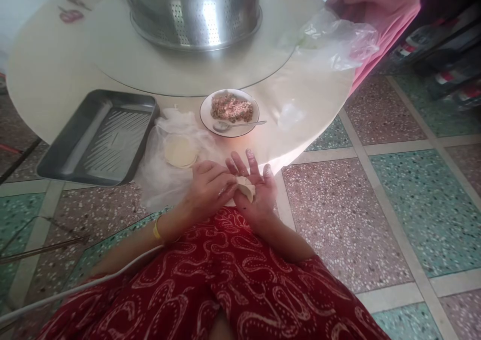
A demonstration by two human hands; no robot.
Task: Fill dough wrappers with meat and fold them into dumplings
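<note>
Red garment (pixel 263 280) — dumpling (pixel 246 188) — pan (pixel 120 142) beyond

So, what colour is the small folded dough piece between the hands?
The dough piece is pale cream, clearest in the head view.

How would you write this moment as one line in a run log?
left hand: touching folded dough; right hand: palm up beneath it; plate: filling, spoon; wrappers: on or in plastic bag; tray: alongside

Left fingers (pixel 224 181) touch a folded dumpling (pixel 247 189) on the spread right hand (pixel 260 204), near a white plate (pixel 205 115)
</note>
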